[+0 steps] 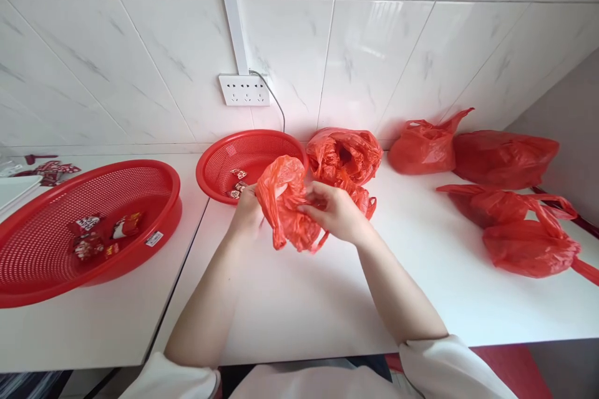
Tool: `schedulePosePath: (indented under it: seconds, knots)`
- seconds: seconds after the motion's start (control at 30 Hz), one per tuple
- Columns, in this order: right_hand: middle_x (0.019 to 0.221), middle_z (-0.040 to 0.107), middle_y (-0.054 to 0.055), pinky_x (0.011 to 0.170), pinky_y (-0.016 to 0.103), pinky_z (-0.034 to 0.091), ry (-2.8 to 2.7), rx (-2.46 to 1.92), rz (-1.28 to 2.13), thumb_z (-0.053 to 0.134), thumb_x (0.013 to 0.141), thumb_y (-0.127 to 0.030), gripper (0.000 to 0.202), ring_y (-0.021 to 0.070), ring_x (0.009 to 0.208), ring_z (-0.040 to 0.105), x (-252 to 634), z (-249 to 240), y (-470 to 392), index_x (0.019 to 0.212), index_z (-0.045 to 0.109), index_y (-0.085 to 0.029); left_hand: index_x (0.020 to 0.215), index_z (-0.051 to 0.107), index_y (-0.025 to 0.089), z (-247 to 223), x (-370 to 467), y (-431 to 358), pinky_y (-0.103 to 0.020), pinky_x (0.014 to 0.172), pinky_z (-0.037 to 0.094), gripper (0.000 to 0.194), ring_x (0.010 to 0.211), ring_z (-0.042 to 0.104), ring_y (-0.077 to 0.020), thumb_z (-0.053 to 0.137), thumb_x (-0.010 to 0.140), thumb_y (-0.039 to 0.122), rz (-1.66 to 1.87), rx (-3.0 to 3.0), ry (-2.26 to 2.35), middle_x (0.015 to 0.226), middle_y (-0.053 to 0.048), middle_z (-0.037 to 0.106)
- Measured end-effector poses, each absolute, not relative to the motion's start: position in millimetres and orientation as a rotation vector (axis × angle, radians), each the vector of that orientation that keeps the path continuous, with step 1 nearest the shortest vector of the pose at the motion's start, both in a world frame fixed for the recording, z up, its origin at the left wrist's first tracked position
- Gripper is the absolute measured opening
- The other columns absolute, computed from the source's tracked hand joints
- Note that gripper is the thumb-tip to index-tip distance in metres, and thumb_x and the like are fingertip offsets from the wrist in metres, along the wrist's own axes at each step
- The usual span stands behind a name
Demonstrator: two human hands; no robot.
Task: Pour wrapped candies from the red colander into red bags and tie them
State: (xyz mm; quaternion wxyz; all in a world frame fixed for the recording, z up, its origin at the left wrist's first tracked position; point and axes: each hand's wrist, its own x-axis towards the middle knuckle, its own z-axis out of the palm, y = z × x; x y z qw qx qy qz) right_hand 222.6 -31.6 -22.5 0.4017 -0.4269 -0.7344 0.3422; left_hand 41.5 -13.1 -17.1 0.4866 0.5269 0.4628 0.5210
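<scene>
Above the white table, both my hands hold a crumpled red plastic bag (285, 199). My left hand (249, 211) grips its left side, and part of that hand is hidden behind the plastic. On the right side, my right hand (334, 209) pinches the bag between thumb and fingers. Just behind the held bag stands a smaller red basket (210, 165) with a few wrapped snacks (238, 187) inside. Close behind my right hand lies a bunched heap of red plastic bags (346, 149).
A large red basket (163, 184) with several wrapped snacks (88, 243) stands at the left. Filled red bags (421, 146) sit at the right, one of them a knotted bag (528, 249) nearer the front. A socket panel (244, 90) with a cable is on the tiled wall.
</scene>
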Motion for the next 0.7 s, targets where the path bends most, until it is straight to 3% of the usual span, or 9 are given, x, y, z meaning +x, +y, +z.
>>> schedulePosePath:
  seconds: [0.13, 0.27, 0.4, 0.47, 0.57, 0.7]
  knots:
    - [0.09, 0.07, 0.002, 0.073, 0.032, 0.048, -1.59, -1.285, 0.642, 0.048, 0.081, -0.021, 0.018, 0.0182, 0.081, 0.064, 256, -26, -11, 0.093, 0.061, -0.022, 0.058, 0.057, 0.017, -4, 1, -8, -0.024, 0.049, 0.041, 0.012, 0.048, 0.051, -0.0117, 0.058, 0.07, 0.018, 1.002, 1.502, 1.305, 0.051, 0.001, 0.053]
    - [0.083, 0.07, 0.004, 0.069, 0.035, 0.047, -1.452, -1.52, 0.466, 0.049, 0.079, -0.023, 0.02, 0.0202, 0.073, 0.062, 276, -28, 0, 0.092, 0.063, -0.021, 0.08, 0.062, 0.019, 3, -23, -13, -0.028, 0.058, 0.047, 0.016, 0.065, 0.061, -0.0174, 0.066, 0.07, 0.032, 0.848, 1.727, 1.616, 0.077, -0.004, 0.065]
    - [0.084, 0.07, 0.004, 0.068, 0.034, 0.049, -1.53, -1.423, 0.643, 0.053, 0.08, -0.028, 0.017, 0.0205, 0.076, 0.063, 273, -26, -2, 0.092, 0.063, -0.021, 0.108, 0.056, 0.023, 12, -2, -35, -0.029, 0.074, 0.05, 0.033, 0.098, 0.06, -0.0209, 0.061, 0.075, 0.022, 1.067, 2.025, 1.56, 0.114, -0.006, 0.061]
    - [0.09, 0.07, 0.004, 0.071, 0.034, 0.05, -1.577, -1.323, 0.751, 0.054, 0.081, -0.03, 0.016, 0.0206, 0.083, 0.064, 267, -23, -7, 0.092, 0.063, -0.021, 0.107, 0.054, 0.023, 16, 19, -47, -0.029, 0.078, 0.049, 0.027, 0.098, 0.059, -0.0186, 0.052, 0.081, 0.016, 1.212, 2.115, 1.468, 0.112, -0.005, 0.061]
    - [0.093, 0.069, 0.004, 0.074, 0.033, 0.052, -1.627, -1.165, 0.976, 0.054, 0.084, -0.032, 0.015, 0.02, 0.086, 0.065, 259, -17, -16, 0.092, 0.061, -0.021, 0.105, 0.056, 0.023, 15, 46, -58, -0.031, 0.082, 0.048, 0.021, 0.098, 0.059, -0.0203, 0.054, 0.085, 0.023, 1.179, 2.348, 1.439, 0.107, -0.006, 0.061]
    - [0.09, 0.067, 0.003, 0.072, 0.033, 0.052, -1.673, -1.01, 1.176, 0.057, 0.084, -0.034, 0.016, 0.0189, 0.082, 0.064, 255, -11, -24, 0.094, 0.059, -0.021, 0.122, 0.05, 0.019, 0, 59, -49, -0.04, 0.088, 0.044, 0.043, 0.112, 0.052, -0.0313, 0.061, 0.082, 0.03, 1.066, 2.556, 1.746, 0.124, -0.015, 0.053]
